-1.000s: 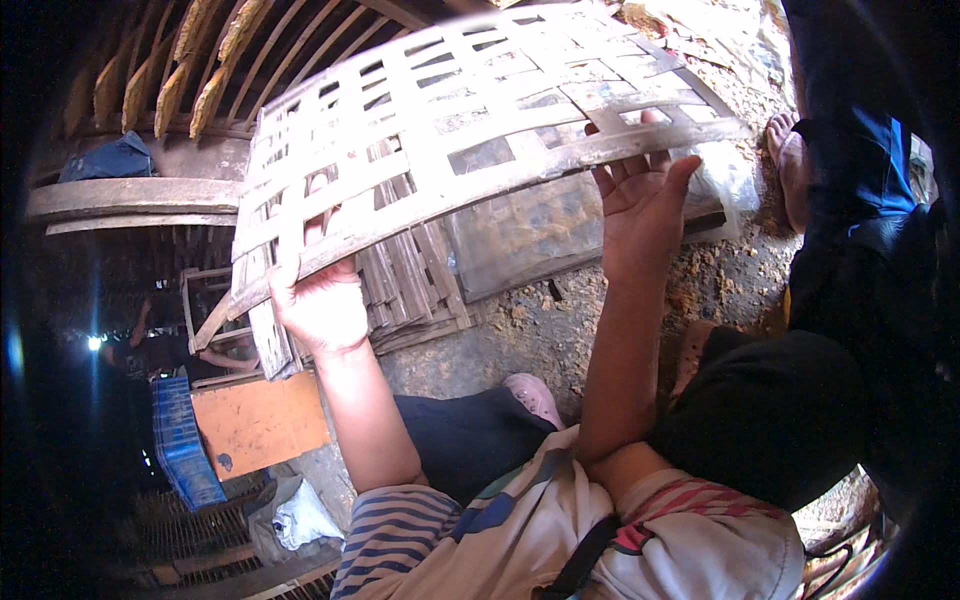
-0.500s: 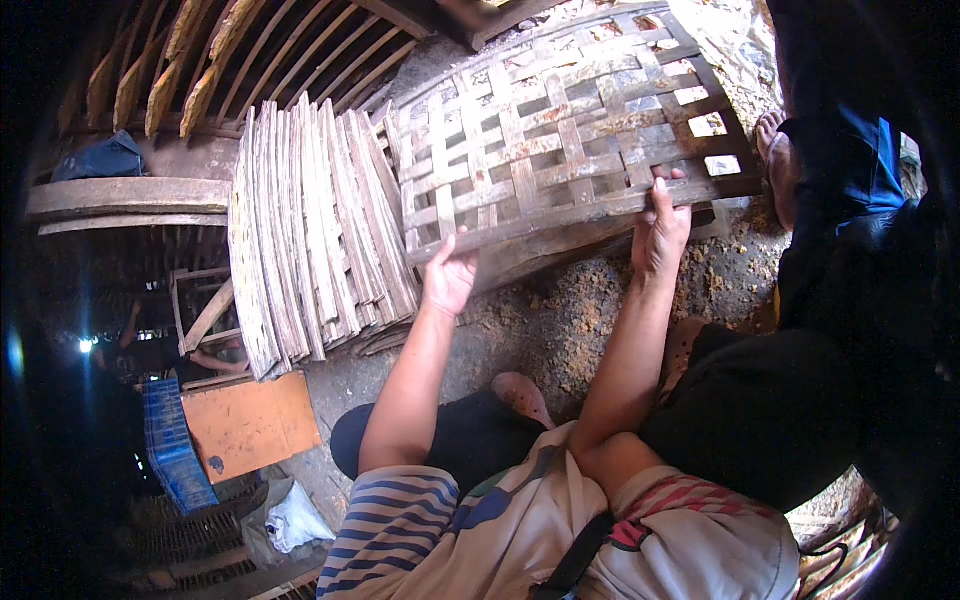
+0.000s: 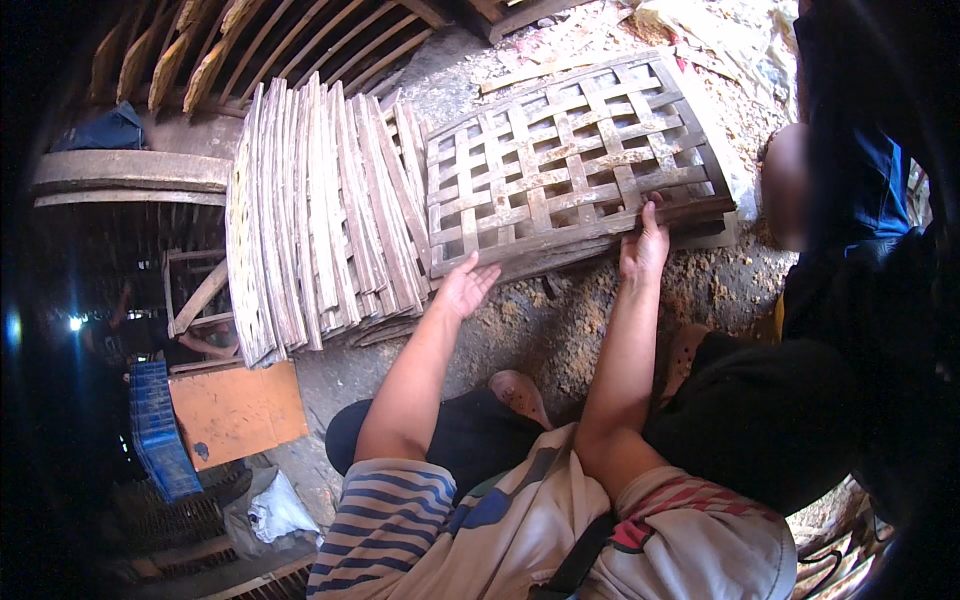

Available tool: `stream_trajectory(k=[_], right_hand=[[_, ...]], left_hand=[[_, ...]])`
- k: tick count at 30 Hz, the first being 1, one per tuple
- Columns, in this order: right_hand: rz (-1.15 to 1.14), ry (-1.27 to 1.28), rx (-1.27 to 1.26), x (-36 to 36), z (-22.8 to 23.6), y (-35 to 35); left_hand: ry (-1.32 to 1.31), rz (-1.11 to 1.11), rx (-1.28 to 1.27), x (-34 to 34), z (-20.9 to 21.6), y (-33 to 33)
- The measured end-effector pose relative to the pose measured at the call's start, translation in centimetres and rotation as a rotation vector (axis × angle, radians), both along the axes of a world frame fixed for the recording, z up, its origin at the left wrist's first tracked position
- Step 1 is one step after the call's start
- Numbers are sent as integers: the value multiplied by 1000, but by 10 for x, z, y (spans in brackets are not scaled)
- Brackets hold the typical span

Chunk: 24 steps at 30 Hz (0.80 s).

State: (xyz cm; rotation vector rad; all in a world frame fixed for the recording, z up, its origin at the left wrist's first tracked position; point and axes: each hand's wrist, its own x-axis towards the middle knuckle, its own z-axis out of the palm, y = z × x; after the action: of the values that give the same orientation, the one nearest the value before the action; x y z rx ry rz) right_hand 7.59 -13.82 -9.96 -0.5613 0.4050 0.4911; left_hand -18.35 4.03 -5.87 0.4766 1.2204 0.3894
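Observation:
A woven slat tray (image 3: 585, 178) in a wooden frame lies in front of me, on top of what look like more frames stacked flat. At its near left corner is my left hand (image 3: 468, 287), palm up, fingers stretched out against or just beside the rim. My right hand (image 3: 648, 248) grips the near rim toward the right, thumb on top and fingers mostly hidden below. Left of the tray, a row of similar wooden frames (image 3: 325, 215) stands on edge, packed closely together.
Wood crumbs (image 3: 560, 310) cover the floor before my feet. At left are an orange board (image 3: 240, 412), a blue crate (image 3: 162, 430) and a white bag (image 3: 280, 508). Another person's leg in blue (image 3: 878, 190) is close on the right. Wooden racks (image 3: 270, 50) stand at the back left.
The tray has come down from a tilted, raised position onto the stack. My left hand has loosened from its rim, fingers now spread; my right hand stays at the edge.

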Motion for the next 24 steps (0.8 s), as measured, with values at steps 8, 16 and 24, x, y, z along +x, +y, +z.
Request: stream_trajectory(k=[8, 16, 24], right_hand=[[16, -166, -21, 12, 6, -18], [-2, -54, -116, 11, -16, -10], [-35, 127, -155, 11, -20, -1]], left_hand=[[-64, -43, 84, 9, 7, -25], [51, -183, -27, -1, -16, -35], [158, -205, -84, 3, -26, -32]])
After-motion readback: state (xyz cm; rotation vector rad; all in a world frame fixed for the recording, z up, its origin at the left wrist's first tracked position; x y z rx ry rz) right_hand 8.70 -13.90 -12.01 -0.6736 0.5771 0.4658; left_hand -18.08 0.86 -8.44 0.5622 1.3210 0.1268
